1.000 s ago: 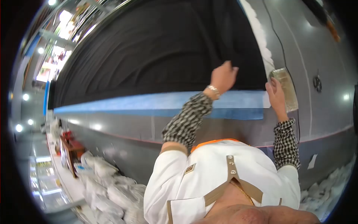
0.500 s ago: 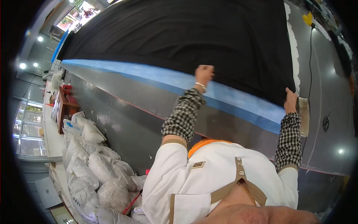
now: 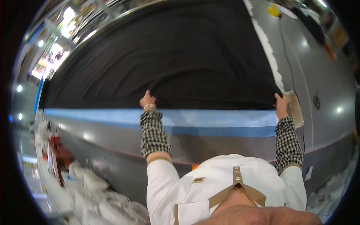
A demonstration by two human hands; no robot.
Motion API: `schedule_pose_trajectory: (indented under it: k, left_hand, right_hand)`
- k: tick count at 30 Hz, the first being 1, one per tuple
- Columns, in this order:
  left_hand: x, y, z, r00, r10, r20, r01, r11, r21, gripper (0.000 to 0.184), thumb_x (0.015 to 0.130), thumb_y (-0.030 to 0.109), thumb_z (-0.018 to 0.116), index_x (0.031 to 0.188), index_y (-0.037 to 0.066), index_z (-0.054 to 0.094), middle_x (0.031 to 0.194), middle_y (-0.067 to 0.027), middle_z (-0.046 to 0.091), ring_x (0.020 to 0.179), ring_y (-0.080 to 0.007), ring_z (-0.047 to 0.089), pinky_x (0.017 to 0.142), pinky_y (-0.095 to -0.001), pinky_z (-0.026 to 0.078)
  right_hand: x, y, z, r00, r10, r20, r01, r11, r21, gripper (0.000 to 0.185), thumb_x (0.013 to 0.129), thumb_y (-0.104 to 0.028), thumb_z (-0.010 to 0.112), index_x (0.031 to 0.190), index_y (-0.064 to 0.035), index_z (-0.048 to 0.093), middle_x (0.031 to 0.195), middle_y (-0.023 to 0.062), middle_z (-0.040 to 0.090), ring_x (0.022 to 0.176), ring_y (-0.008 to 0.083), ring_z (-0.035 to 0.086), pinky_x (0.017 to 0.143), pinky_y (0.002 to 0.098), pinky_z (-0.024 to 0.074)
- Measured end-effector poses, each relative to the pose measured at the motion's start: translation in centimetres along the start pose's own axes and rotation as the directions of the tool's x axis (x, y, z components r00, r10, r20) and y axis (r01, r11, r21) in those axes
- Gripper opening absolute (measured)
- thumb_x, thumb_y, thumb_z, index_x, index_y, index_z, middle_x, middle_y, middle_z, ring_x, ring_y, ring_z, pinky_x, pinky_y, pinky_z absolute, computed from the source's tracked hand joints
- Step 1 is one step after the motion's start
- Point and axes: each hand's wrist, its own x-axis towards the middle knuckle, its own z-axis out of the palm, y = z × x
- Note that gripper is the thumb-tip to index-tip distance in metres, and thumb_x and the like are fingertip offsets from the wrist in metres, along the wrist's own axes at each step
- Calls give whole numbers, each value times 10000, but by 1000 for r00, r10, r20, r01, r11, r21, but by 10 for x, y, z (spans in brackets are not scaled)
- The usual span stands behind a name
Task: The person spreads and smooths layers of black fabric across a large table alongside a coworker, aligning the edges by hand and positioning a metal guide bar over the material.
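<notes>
A wide sheet of black fabric (image 3: pixel 180 67) is spread over the table, with soft creases running across it. My left hand (image 3: pixel 148 99) is closed on its near edge, left of the middle. At the near right corner, my right hand (image 3: pixel 280 105) pinches the same fabric between thumb and fingers. Beneath the black edge, a strip of light blue sheet (image 3: pixel 217 118) shows along the near side. A white ragged-edged layer (image 3: pixel 268 48) sticks out along the right side. Just beside my right hand lies a flat, worn block (image 3: pixel 294 108).
The grey table (image 3: pixel 240 146) extends toward me and to the right. On it are a yellow object (image 3: pixel 274 10) with a dark cord (image 3: pixel 287 56) and a small dark item (image 3: pixel 317 101). White sacks (image 3: pixel 108 202) are piled on the floor at lower left.
My left hand has moved left along the fabric's near edge, farther from my right hand. My right hand stays at the corner. The view has turned, so the near edge now looks level.
</notes>
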Motion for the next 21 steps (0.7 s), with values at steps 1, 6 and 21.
schedule_pose_trajectory:
  k: [1,6,21]
  left_hand:
    - [14,-1,0,999,-18,43,16,999,50,360,805,231,797,822,-68,597,678,-101,546,561,-226,594,504,-328,562]
    - [12,8,16,1000,6,23,-7,1000,30,358,839,218,794,707,-16,558,590,-54,486,456,-169,517,395,-285,452]
    - [14,3,19,995,22,96,-13,995,-100,189,927,127,615,791,1,583,714,-84,526,633,-204,498,595,-372,474]
  right_hand:
    - [0,1,-2,1000,6,21,-6,1000,-7,453,899,-230,685,1292,-24,590,1067,85,672,809,173,646,555,291,507]
    - [-6,2,0,997,-65,36,64,998,13,394,918,-298,668,1196,-20,643,978,45,678,745,128,614,560,281,485]
    - [1,26,-5,998,1,62,-1,1000,6,272,926,-300,669,1013,-43,697,847,-11,657,694,92,580,534,261,441]
